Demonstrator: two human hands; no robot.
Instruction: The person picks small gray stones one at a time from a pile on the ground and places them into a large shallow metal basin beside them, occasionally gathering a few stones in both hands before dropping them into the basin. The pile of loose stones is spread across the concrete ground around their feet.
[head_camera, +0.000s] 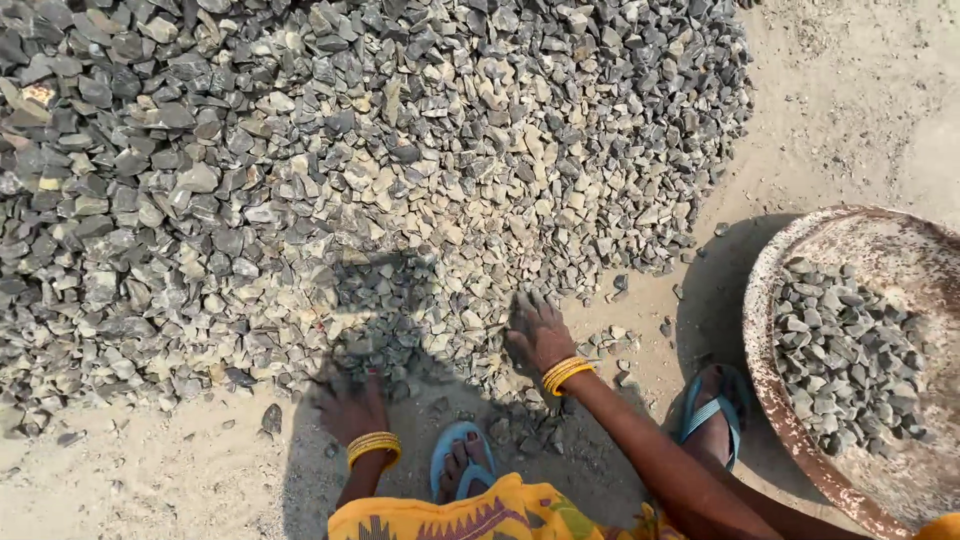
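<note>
Both hands down in the near edge of a gravel heap, a pan of stones off to the right.

The left hand (352, 408) lies palm down on the gravel (380, 160) at the heap's shadowed foot, fingers spread and partly buried among the stones — gripping nothing that shows. The right hand (536, 333) rests the same way a little further up the slope, fingers splayed flat on the stones. Each wrist wears yellow bangles (566, 373). The heap fills the upper left and thins to loose chips on the sandy ground (850, 100). To the right sits a rusty round pan (775, 400), partly filled with grey stones and well apart from the hands. Two feet in blue sandals (712, 412) stand between hands and pan, with orange patterned cloth (480, 515) at the bottom edge.
</note>
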